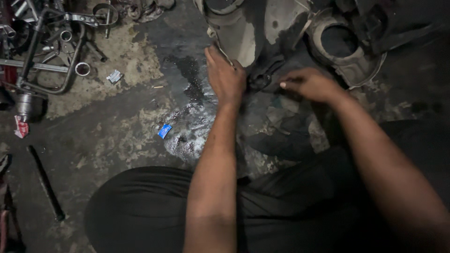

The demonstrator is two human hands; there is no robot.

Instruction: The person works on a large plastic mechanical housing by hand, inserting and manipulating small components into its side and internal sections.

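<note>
I sit on an oily concrete floor, my dark trousers filling the lower view. My left hand (225, 77) lies flat against the lower edge of a dirty grey metal casing (239, 28), fingers pointing up. My right hand (309, 84) is curled, fingertips pinching at a small black part (261, 79) that lies between both hands. Whether it grips that part firmly is hard to tell in the dim light. A dark rag or rubber scrap (281, 136) lies just below the hands.
A round ring-shaped housing (347, 51) sits at the upper right. A metal frame with tubes and rings (51, 47) clutters the upper left. On the floor lie a blue scrap (164, 130), a small silver piece (114, 76), a black rod (46, 182) and an oil puddle (190, 136).
</note>
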